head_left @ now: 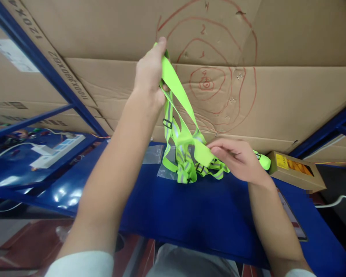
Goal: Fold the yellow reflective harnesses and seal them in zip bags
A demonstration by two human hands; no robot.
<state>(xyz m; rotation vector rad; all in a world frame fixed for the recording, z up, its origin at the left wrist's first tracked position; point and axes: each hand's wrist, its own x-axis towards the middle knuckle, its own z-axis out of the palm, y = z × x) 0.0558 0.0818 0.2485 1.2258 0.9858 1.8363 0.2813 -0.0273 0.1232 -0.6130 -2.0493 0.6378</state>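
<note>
A bundle of neon yellow-green straps (184, 156) with grey reflective stripes and black buckles hangs down and partly rests on the blue table. My left hand (152, 71) is raised in front of the cardboard, closed around the upper part of the straps. Lower and to the right, my right hand (238, 159) pinches the edge of a wide yellow-green band between thumb and fingers. Clear plastic bags (153, 154) lie on the table beside and behind the hanging straps.
Cardboard (291, 100) with red drawn rings stands behind the blue table (190, 215). An open-windowed box (301, 171) with orange contents sits at the right, near a flat framed device (292, 217). A white power strip (59, 152) lies left, beside blue metal bars.
</note>
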